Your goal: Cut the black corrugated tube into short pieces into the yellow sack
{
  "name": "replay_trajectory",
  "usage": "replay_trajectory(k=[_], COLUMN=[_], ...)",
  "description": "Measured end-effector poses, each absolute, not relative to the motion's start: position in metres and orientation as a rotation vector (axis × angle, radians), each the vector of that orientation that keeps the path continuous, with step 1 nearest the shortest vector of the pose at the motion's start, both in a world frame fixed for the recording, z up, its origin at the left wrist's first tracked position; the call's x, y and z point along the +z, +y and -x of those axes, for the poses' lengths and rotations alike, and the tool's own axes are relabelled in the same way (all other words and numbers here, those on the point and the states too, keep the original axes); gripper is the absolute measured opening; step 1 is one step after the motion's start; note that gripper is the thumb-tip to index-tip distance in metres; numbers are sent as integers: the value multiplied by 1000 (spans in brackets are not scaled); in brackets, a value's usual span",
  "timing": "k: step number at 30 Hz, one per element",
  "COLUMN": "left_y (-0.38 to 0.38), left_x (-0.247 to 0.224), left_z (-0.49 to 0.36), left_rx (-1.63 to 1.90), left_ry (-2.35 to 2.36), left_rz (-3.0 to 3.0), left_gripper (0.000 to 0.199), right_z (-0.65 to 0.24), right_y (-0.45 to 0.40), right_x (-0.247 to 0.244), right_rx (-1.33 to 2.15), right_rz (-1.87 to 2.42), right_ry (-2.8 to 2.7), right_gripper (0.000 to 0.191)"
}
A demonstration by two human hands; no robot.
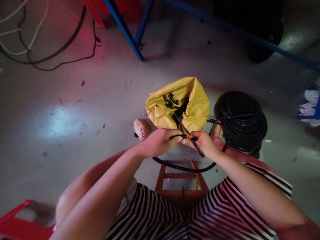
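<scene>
My left hand [163, 140] is closed around a black tube [185, 171], its end poking out towards the right. In my right hand [203, 141] are scissors [185, 129] with dark blades and black-and-orange handles, angled up and left over the bag. The tube end meets the scissors between my two hands; whether the blades touch it I cannot make out. Just beyond my hands stands a yellow sack [197, 103], its mouth folded open. Short black tube pieces [171, 101] lie on its inner side and deeper in it. From my left hand the tube loops below my wrists and round to the right.
A large coil of black tube [241, 123] lies by my right foot. A wooden stool frame [180, 175] is between my legs. Ahead are blue metal legs [127, 31] and a red object [96, 13]. Cables [62, 50] run across the floor at upper left.
</scene>
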State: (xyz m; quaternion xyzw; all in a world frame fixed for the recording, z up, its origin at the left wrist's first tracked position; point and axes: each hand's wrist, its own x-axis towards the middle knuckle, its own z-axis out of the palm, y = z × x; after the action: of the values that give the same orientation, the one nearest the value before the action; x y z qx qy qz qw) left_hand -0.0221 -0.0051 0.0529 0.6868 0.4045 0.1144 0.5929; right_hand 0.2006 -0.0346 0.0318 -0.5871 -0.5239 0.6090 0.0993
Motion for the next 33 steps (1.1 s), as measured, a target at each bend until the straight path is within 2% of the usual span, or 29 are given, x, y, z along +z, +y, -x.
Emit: replay_trajectory(k=[4,10,15,20,23,29,33], left_y=[-9,-15,-23,-13,-6,-4,-5], left_x=[45,46,53,59,61,64,65], left_z=[19,15,6,12,22,30,25], left_rx=[231,238,310,299,417,558,537], left_ry=[972,1079,1000,964,1073,1189,1167], left_rz=[-1568,-1596,-1524,-1377,-1373,-1332,-1415], left_gripper=[30,22,27,29,31,28,25], right_z=[-201,-198,-196,-204,-209,-204,-201], right_y=[-28,-29,-29,-21,-20,-38,-45], right_x=[33,34,40,49,50,44,48], right_rx=[1837,1740,1761,1741,1720,1929,1930], right_rz=[1696,1659,1653,1630,1629,1551,1582], right_ry=[-1560,-1380,-1254,-1213,-1247,-1301,-1426], right_gripper=[58,43,38,38,41,45,47])
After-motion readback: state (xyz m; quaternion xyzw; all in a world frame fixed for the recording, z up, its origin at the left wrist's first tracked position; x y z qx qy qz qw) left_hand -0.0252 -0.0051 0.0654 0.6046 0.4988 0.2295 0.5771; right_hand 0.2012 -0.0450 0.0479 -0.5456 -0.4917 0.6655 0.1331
